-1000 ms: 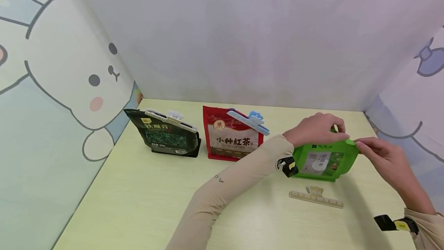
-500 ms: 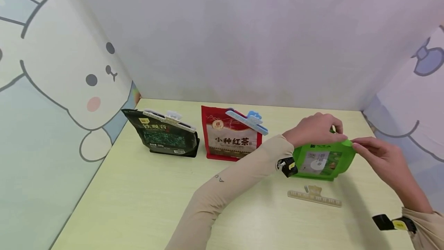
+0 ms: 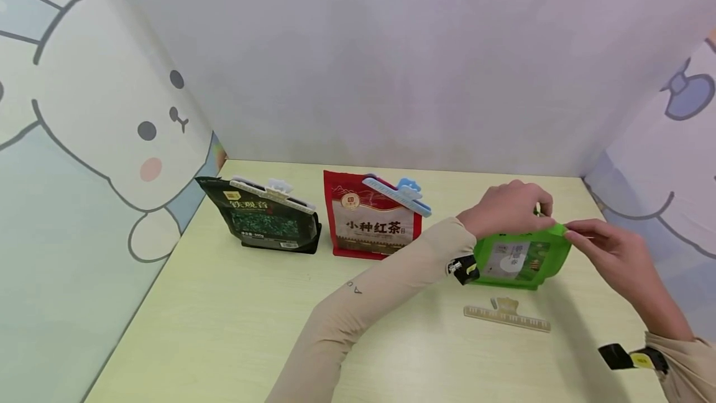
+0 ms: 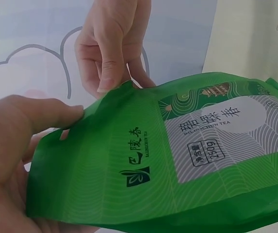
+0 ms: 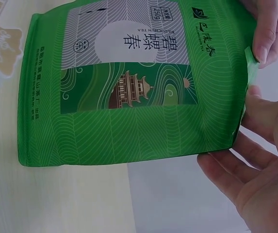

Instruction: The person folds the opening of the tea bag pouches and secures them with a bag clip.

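A green tea bag (image 3: 511, 263) printed with a pagoda stands at the right of the table. My left hand (image 3: 508, 207) grips its top edge from behind and above. In the left wrist view the left thumb (image 4: 56, 114) lies on the front face near that edge. My right hand (image 3: 615, 257) pinches the top right corner, thumb in front. The right wrist view has the right fingers (image 5: 231, 170) at the bag's side edge. In front of the bag a beige sealing clip (image 3: 506, 317) with piano-key marks lies flat.
A red tea bag (image 3: 371, 222) with a blue clip (image 3: 398, 194) stands in the middle, partly behind my left forearm. Further left is a black tea bag (image 3: 268, 222) with a white clip (image 3: 275, 191). Walls (image 3: 380, 67) enclose the table at the back and sides.
The head view has shifted slightly. Both hands keep their hold at the bag's top, and the logo near its upper edge now shows less.
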`<state>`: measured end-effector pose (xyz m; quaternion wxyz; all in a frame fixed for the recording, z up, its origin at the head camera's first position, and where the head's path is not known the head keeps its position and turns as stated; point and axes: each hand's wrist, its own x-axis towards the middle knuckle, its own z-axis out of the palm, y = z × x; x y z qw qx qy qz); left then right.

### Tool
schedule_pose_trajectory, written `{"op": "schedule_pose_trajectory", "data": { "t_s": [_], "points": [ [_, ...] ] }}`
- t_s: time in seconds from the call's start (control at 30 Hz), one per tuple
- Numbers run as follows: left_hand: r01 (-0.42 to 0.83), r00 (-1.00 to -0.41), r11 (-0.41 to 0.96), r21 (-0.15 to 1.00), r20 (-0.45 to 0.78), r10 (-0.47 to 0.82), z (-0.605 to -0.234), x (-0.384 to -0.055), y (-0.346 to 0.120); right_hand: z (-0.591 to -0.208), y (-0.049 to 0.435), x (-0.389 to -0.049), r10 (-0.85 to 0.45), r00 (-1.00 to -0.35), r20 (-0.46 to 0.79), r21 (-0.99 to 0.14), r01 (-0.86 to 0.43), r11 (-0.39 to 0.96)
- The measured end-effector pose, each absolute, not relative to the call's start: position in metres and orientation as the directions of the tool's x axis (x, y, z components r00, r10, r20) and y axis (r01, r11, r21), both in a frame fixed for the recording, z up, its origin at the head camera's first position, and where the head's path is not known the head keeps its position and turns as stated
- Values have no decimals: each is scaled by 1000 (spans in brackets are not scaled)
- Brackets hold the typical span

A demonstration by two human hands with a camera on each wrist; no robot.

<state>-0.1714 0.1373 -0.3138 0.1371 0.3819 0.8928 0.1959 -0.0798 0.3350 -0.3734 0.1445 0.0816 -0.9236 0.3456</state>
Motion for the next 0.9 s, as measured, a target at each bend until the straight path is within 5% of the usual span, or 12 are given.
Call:
{"op": "schedule_pose_trajectory", "data": {
  "t_s": [0.9],
  "points": [
    [700, -684, 641, 315, 35, 729, -318, -163, 141, -377, 320, -82, -22, -898, 440, -585, -305, 751]
  ]
}}
